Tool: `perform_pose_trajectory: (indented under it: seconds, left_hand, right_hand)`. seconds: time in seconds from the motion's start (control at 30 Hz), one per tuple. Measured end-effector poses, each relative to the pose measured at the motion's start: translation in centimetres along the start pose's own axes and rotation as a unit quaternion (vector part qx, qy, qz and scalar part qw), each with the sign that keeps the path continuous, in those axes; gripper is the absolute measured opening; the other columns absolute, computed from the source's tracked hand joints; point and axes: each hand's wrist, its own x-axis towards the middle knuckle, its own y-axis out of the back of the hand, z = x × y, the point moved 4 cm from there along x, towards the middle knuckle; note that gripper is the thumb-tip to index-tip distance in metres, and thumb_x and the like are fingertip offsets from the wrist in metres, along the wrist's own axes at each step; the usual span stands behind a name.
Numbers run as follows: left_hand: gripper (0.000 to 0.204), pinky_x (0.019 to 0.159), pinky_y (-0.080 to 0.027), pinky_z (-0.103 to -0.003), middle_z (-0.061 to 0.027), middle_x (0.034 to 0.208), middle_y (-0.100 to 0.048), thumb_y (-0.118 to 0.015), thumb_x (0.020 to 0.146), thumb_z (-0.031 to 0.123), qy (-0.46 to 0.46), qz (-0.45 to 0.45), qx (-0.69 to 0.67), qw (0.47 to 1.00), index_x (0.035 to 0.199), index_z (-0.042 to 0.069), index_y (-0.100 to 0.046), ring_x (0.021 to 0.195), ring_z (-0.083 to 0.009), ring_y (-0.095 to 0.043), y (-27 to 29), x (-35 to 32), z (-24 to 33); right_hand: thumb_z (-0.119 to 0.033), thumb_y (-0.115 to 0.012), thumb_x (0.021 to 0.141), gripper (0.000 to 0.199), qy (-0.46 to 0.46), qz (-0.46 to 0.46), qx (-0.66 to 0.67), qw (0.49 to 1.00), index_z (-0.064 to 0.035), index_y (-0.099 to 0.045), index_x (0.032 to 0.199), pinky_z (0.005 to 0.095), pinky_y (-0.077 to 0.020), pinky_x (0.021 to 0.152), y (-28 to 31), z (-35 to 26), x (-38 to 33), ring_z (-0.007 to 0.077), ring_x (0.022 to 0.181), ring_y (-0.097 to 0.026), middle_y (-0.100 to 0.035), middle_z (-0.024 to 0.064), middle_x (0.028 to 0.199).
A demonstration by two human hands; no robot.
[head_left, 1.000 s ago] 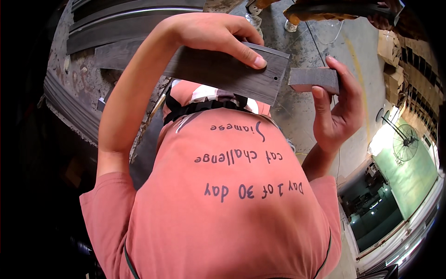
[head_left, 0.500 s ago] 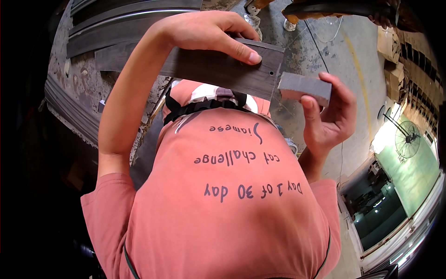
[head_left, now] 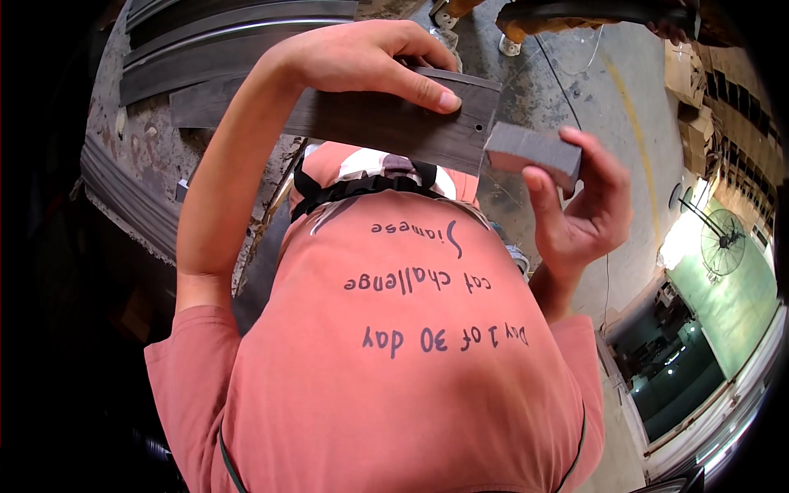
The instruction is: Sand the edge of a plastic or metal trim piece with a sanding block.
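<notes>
A flat dark-grey wood-grained plank juts past the right edge of the worktop, a small round hole near its end. The left hand grips its far edge, thumb on the face. The right hand pinches a grey rectangular block beside that end; whether they touch is unclear. Long dark-grey strips lie toward the worktop's far edge.

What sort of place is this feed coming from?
Probably a workshop or small factory: long dark boards lie at the left, with a large round fan and what look like cardboard boxes at the right.
</notes>
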Motion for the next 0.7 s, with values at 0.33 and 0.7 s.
perform_pose_trajectory:
  seconds: [0.33,0.7]
  left_hand:
    - [0.054,0.094,-0.045,-0.028,-0.0085,0.114,-0.064,-0.08,0.084,0.039,-0.015,-0.004,0.0,1.0,0.12,0.0,-0.067,0.107,-0.0165,-0.059,-0.4,-0.3,0.4]
    - [0.05,0.086,-0.046,-0.026,-0.0062,0.104,-0.065,-0.078,0.086,0.037,-0.045,-0.024,0.006,0.999,0.116,-0.001,-0.067,0.099,-0.0131,-0.059,-0.6,-0.6,0.4]
  right_hand:
    - [-0.013,-0.09,0.072,0.048,0.03,-0.052,0.018,0.998,-0.0016,-0.067,0.112,0.0201,-0.0419,0.054,0.3,-0.5,0.4,0.0102,0.071,-0.064,-0.074,0.0103,0.1]
    - [-0.016,-0.091,0.07,0.047,0.069,-0.057,-0.1,0.991,-0.0025,-0.068,0.109,0.0271,-0.0525,0.06,-0.3,-2.5,0.4,0.0194,0.069,-0.068,-0.074,0.0102,0.092]
